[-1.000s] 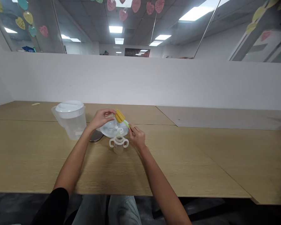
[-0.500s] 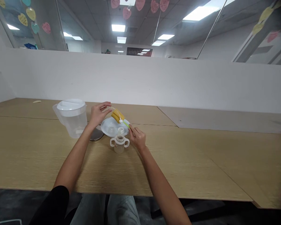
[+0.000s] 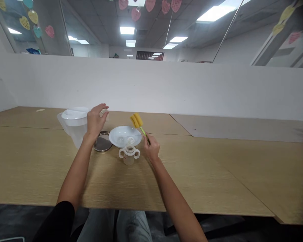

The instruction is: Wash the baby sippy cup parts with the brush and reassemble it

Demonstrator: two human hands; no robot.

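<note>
My left hand (image 3: 97, 119) is raised beside the pitcher, thumb and fingers pinched on a small clear cap-like piece (image 3: 104, 112), its shape hard to make out. My right hand (image 3: 151, 145) grips the green handle of a sponge brush (image 3: 137, 120), whose yellow head points up and left above the plate's right side. Between the hands stands a clear bottle with two white handles (image 3: 128, 158), its top open. Just behind it, a white plate (image 3: 113, 137) holds small clear and white parts (image 3: 120, 140).
A translucent pitcher with a white lid (image 3: 77, 114) stands behind my left forearm. Left of the plate lies a round metal lid or dish (image 3: 103, 143). A small pale flat piece (image 3: 40, 110) lies far left, near the white wall (image 3: 151, 87).
My left hand has moved left towards the pitcher, carrying the clear piece away from the brush. The brush has swung more upright and slightly right in my right hand.
</note>
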